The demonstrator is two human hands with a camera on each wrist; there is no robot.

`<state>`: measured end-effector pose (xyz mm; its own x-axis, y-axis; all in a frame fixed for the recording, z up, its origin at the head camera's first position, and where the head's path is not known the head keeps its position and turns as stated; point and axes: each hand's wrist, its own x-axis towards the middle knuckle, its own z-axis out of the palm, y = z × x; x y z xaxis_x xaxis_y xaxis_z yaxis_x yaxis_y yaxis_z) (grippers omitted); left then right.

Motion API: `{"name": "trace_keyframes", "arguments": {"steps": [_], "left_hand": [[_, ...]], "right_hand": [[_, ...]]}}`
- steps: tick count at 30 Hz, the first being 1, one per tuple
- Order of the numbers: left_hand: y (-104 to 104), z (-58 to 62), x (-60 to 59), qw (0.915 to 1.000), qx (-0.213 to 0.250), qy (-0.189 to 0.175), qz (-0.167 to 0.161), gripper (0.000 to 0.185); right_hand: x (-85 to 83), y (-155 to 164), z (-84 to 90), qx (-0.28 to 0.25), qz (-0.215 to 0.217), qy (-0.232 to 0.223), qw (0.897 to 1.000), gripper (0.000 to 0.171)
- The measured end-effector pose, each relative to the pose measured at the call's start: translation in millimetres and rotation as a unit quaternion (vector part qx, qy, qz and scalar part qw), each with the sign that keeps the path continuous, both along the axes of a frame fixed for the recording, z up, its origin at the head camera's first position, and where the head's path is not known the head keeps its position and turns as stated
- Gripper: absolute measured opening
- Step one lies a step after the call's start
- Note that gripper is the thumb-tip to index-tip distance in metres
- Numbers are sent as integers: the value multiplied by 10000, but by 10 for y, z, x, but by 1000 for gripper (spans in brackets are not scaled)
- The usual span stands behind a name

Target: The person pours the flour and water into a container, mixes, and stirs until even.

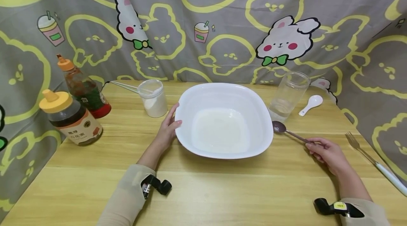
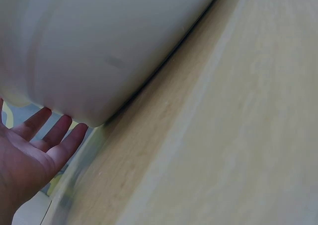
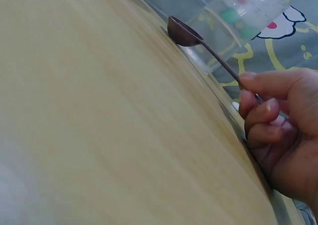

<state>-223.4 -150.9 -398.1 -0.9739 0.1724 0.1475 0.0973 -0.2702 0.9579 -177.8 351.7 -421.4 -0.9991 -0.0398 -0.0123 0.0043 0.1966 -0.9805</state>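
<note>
Steadying white bowl (image 1: 224,120) at table centre: left hand (image 1: 167,129), head view, fingers straight against rim.
Left wrist: open fingers (image 2: 55,135) under bowl wall (image 2: 99,51).
Right wrist: right hand (image 3: 280,120) pinching metal spoon (image 3: 198,43) handle, scoop just beside glass jar (image 3: 243,19).
Judged step: spoon just gripped, not yet in bowl; next move calls for lift over rim.

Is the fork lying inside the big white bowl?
No, the fork lies on the table at the far right, well apart from the big white bowl.
</note>
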Motion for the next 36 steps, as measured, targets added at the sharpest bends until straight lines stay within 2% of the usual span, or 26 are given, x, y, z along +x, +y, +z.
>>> {"name": "trace_keyframes", "arguments": {"steps": [3,6,13,17,29,36], "left_hand": [[-5,2,3,10000,-13,5,-5,64],[-6,9,9,10000,-13,6,3,64],[4,11,12,10000,36,-6,54,65],[9,4,9,10000,51,-11,74,65],[2,-6,6,10000,19,-48,73,64],[-10,-7,1,10000,-34,-38,52,65]], "right_hand": [[3,-31,-7,469,-274,61,9985,16],[8,-58,-14,1130,-489,224,9921,13],[-7,-87,-22,2414,-780,623,9653,22],[-19,-100,-33,2896,-866,824,9496,30],[-39,-127,-14,3429,-822,907,9314,30],[-40,-130,-12,3467,-792,832,9309,32]]}}
